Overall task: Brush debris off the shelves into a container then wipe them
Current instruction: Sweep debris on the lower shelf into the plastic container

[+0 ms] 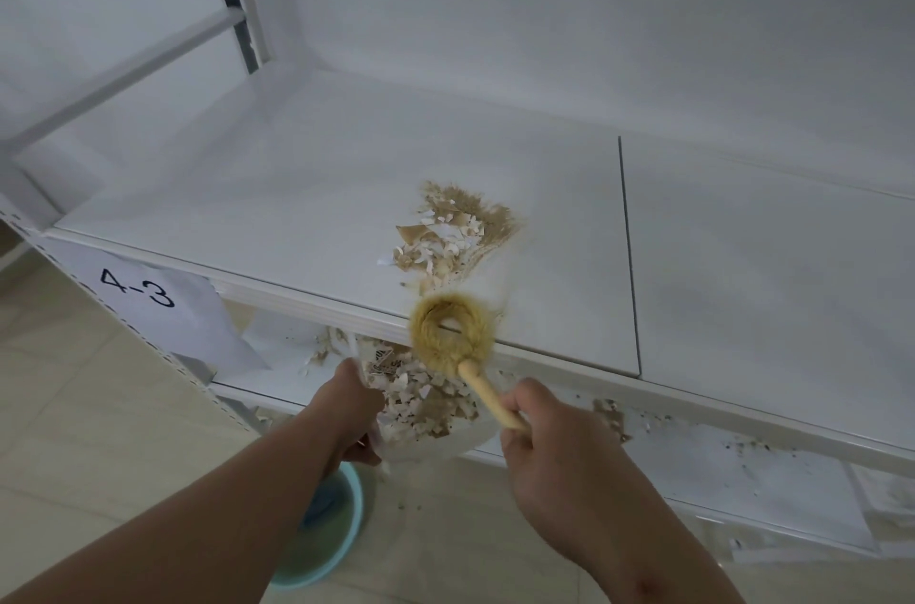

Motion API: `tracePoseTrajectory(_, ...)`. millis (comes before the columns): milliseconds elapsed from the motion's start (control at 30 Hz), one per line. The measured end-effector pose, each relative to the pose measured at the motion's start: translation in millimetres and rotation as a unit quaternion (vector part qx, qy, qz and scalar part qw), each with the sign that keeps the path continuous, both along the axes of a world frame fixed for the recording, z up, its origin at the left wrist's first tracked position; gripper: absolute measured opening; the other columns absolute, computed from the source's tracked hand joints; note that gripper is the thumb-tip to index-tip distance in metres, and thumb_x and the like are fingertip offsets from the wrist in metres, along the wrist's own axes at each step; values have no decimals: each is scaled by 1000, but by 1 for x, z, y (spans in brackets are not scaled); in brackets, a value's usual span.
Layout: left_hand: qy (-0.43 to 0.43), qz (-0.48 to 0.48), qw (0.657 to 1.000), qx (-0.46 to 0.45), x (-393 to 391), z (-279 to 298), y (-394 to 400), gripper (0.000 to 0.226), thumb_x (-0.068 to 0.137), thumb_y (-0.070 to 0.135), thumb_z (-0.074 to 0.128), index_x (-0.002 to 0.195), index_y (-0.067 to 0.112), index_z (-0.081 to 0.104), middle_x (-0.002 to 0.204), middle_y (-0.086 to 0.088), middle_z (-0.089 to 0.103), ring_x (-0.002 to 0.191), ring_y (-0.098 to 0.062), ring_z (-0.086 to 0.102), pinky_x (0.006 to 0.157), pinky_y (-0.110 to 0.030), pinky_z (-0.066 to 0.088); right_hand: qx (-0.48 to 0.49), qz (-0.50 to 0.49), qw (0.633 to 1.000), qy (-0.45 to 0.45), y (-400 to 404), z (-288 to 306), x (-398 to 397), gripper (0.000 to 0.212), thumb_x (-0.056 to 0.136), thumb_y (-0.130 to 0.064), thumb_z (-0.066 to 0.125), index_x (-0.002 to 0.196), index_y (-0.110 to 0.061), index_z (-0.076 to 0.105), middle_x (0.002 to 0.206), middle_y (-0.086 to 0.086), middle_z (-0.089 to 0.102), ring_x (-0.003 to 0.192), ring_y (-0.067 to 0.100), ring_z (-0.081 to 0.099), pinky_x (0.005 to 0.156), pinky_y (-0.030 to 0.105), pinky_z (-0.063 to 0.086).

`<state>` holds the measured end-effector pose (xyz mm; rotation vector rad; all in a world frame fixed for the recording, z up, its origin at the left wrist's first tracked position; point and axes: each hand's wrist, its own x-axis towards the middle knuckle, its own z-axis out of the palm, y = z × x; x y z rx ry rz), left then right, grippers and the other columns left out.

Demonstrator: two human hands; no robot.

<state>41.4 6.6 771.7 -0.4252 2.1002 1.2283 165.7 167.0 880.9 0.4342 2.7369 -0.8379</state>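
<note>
Left hand [354, 398] pinches container [426, 410] rim under shelf [297, 187] edge to catch debris [455, 232]; right hand [539, 430] grip wrapped round brush [453, 328] handle.

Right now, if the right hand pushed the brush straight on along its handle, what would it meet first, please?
Probably the debris pile on the top shelf: the right hand aims the brush up-left across the shelf's front edge, though depth is uncertain.

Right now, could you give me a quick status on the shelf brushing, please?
Right hand grips brush at shelf edge. Left hand holds clear container below, partly filled. Debris pile remains on shelf. Nothing blocking.
</note>
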Motion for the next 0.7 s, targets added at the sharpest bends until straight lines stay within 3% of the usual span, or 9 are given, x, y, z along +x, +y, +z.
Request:
tracePoseTrajectory(200,-7,9,1000,1,-3,-5,-4,45,94,3,43,133,23,32,92,-24,60,84,-48,67,65,-58,57,5,-16,1000,2,7,7,-4,11,99,-31,41,107,-36,48,77,-7,58,58,6,52,50,23,40)
tracePoseTrajectory(333,-9,13,1000,7,-7,-9,-8,45,93,3,42,132,24,32,91,-26,62,83,-49,67,64,-59,56,-25,8,999,-27,8,12,-5,11,98,-32,45,104,-37,52,71,-7,56,53,4,48,50,21,37)
tracePoseTrajectory(433,-10,22,1000,4,-10,-12,-10,45,93,3,43,132,23,33,92,-25,62,80,-47,68,63,-57,57,-55,-30,998,0,20,14,-17,11,94,-29,49,99,-38,54,67,-6,60,52,9,53,55,31,47)
tracePoseTrajectory(500,-10,27,1000,3,-12,-13,-10,40,93,3,43,128,21,35,94,-23,62,78,-46,69,63,-56,58,-52,-72,996,33,30,11,-35,16,92,-23,49,102,-35,52,72,-2,64,52,13,54,50,30,45)
tracePoseTrajectory(567,-6,30,1000,4,-14,-14,-9,42,94,4,44,130,22,34,98,-21,58,73,-43,68,61,-50,59,-57,-111,990,66,39,6,-56,20,90,-18,49,105,-31,49,77,2,65,53,14,55,46,24,40)
tracePoseTrajectory(700,8,24,1000,-3,-20,-18,-6,45,94,6,45,135,21,32,99,-17,53,61,-30,60,50,-36,57,-72,-172,975,118,53,0,-106,25,92,-16,45,114,-26,48,88,5,66,66,15,59,49,25,39)
